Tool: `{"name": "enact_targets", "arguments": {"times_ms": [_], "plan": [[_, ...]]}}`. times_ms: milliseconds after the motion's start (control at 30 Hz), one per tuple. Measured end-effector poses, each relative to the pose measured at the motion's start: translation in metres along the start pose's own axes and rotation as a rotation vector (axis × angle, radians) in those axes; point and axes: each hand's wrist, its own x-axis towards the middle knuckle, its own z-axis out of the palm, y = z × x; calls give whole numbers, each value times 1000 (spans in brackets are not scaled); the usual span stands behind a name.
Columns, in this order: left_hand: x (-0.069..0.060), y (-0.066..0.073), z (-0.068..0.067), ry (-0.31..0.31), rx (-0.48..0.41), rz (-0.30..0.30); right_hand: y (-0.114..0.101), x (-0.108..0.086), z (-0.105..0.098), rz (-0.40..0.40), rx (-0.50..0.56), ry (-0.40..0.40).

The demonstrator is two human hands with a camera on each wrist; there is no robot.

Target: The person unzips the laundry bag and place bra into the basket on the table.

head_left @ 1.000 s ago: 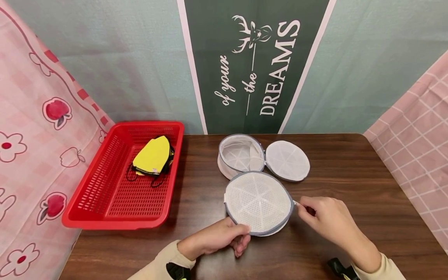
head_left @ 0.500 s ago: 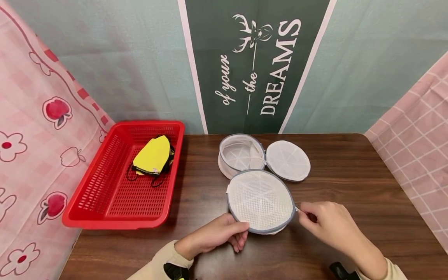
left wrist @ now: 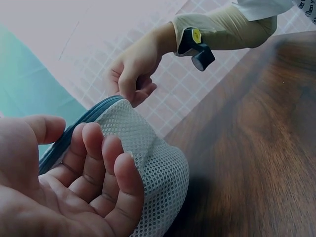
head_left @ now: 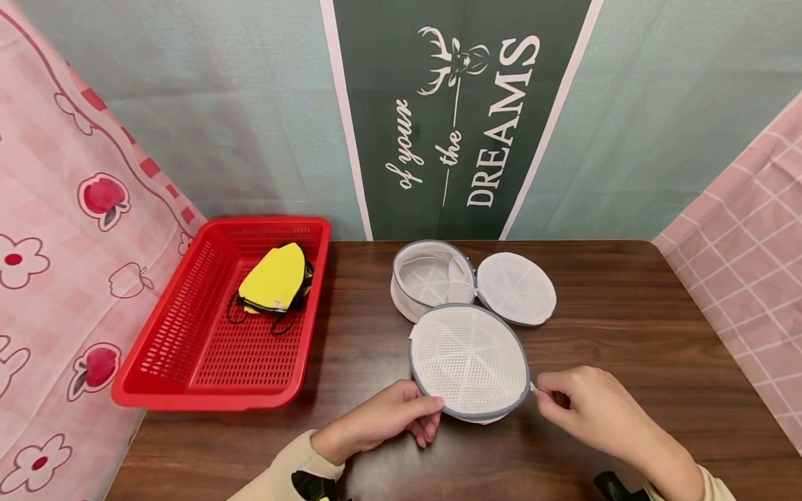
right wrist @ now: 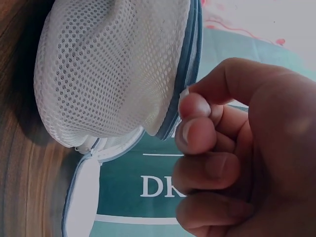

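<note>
**Soft Mesh, Firm Rim**

Right of the red basket (head_left: 207,401), we see a white mesh bag (head_left: 470,362) gripped at its zippered rim (right wrist: 189,54) by the left hand (head_left: 401,417), on the side toward the basket; the right hand (head_left: 583,403) pinches the zipper pull (head_left: 532,387) on the side away. We judge it light, its mesh wall (right wrist: 94,74) apt to crumple; the stiffer rim offers our surest hold.

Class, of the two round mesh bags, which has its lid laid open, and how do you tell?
The far mesh bag: its round lid lies folded out beside it. The near mesh bag, in the left hand, has its top covered.
</note>
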Motion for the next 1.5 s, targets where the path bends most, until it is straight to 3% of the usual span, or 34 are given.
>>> {"name": "enact_targets", "arguments": {"times_ms": [367, 733, 933, 1300, 1500], "plan": [[-1, 0, -1, 35, 4, 18, -1, -3, 1, -45, 104, -52], [3, -2, -5, 14, -12, 39, 0, -3, 6, -154, 252, -99], [2, 0, -3, 12, 0, 27, -2, -3, 9, -203, 282, -109], [2, 2, -1, 5, -2, 27, -7, 0, 11, -256, 360, -141], [2, 1, -1, 5, 9, 29, -14, 4, 10, -247, 402, -210]]}}
